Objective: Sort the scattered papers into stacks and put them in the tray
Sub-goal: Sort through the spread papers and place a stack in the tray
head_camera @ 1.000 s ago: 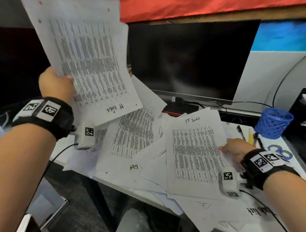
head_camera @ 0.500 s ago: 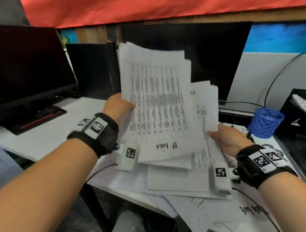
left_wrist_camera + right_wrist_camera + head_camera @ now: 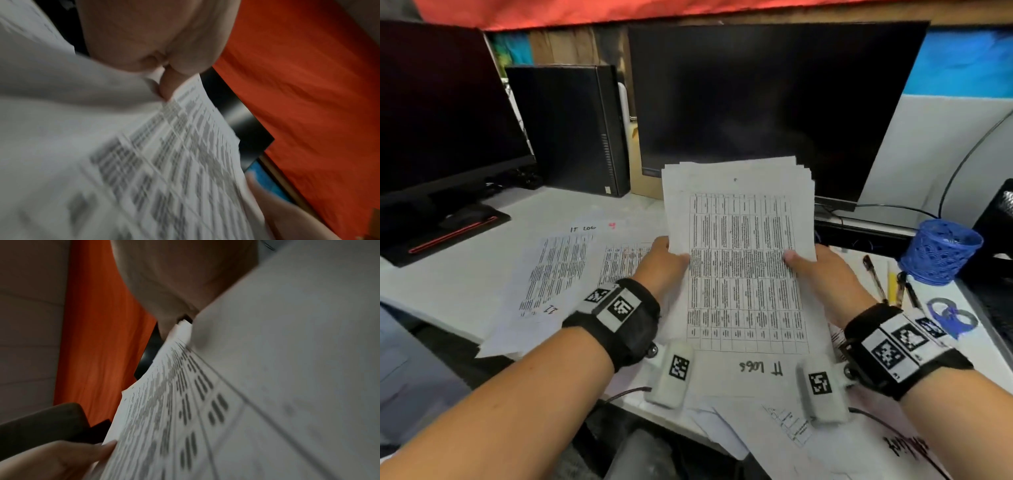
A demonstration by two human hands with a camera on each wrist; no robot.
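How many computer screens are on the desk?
2. One dark screen stands at the left side of the desk. The other dark screen stands straight ahead, behind the stack of papers held in both hands. More could be hidden outside the picture.

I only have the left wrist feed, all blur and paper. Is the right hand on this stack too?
Observer: Yes. In the head view the right hand grips the right edge of the stack of papers, and the left hand grips the left edge.
Operator: Anything left on the desk?
Observer: Loose sheets lie left of the stack; one is marked "IT LOG".
Operator: More on the right?
Observer: Other sheets lie at the near edge, and pens lie beside a blue mesh cup.
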